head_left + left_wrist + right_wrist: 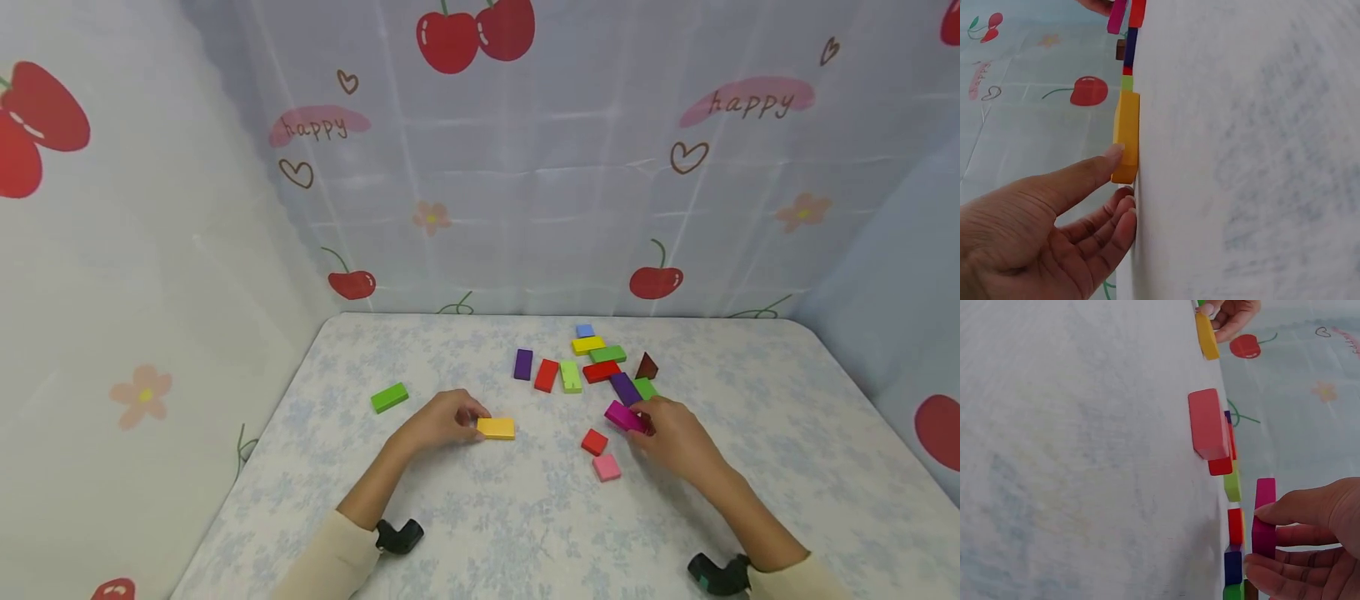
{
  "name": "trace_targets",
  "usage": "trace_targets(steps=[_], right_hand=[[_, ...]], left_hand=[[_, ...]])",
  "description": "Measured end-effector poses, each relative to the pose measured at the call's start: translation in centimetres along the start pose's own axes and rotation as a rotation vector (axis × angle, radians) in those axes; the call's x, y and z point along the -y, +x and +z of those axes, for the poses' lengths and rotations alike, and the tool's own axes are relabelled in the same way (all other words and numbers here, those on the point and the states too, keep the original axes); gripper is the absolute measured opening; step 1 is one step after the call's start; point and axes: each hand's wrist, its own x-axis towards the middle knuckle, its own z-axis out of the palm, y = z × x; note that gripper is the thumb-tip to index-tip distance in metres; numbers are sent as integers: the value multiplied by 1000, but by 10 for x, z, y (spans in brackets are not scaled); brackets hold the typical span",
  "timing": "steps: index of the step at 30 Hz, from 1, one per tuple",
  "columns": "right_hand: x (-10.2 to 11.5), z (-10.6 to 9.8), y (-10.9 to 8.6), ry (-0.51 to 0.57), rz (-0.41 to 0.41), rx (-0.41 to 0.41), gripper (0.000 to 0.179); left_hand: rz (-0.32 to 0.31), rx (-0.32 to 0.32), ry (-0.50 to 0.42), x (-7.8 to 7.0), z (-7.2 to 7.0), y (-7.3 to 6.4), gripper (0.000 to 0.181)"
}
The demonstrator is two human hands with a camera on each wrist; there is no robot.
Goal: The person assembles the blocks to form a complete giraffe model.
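Observation:
My left hand (444,418) pinches the left end of a yellow-orange block (497,429) low over the table. In the left wrist view the thumb lies along the face of that block (1127,128), and the other fingers curl below its near end. Over at the right, my right hand (672,435) holds a magenta block (624,417) between thumb and fingers. The right wrist view shows this magenta block (1264,534) raised off the tabletop. Just left of the right hand lie a red block (595,442) and a pink block (607,468).
Beyond the right hand is a loose cluster with a purple block (624,388), a red block (602,372), a yellow block (588,345) and a brown triangular block (647,367). A green block (389,397) lies alone at left. A patterned curtain (517,192) hangs behind the table.

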Motion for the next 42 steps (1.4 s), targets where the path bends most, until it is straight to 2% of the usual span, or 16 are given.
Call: trace_targets(steps=[3, 6, 12, 19, 27, 33, 36, 42], right_hand=[[6, -4, -2, 41, -76, -34, 40], [17, -6, -4, 76, -140, -30, 40], [44, -3, -4, 76, -195, 12, 37], [77, 16, -1, 37, -264, 75, 33], [108, 45, 3, 15, -347, 210, 29], [118, 56, 6, -4, -346, 282, 34], [119, 55, 6, -22, -322, 290, 36], [121, 48, 4, -60, -255, 290, 27]], left_hand=[[35, 16, -31, 8, 2, 1, 27], [52, 25, -47, 15, 4, 3, 27], [70, 25, -87, 23, 5, 4, 29], [138, 16, -125, 34, 3, 2, 29], [179, 8, -137, 42, 10, 3, 28], [196, -31, -174, 46, 14, 2, 28], [216, -45, -205, 47, 14, 2, 28], [246, -62, -260, 52, 14, 4, 25]])
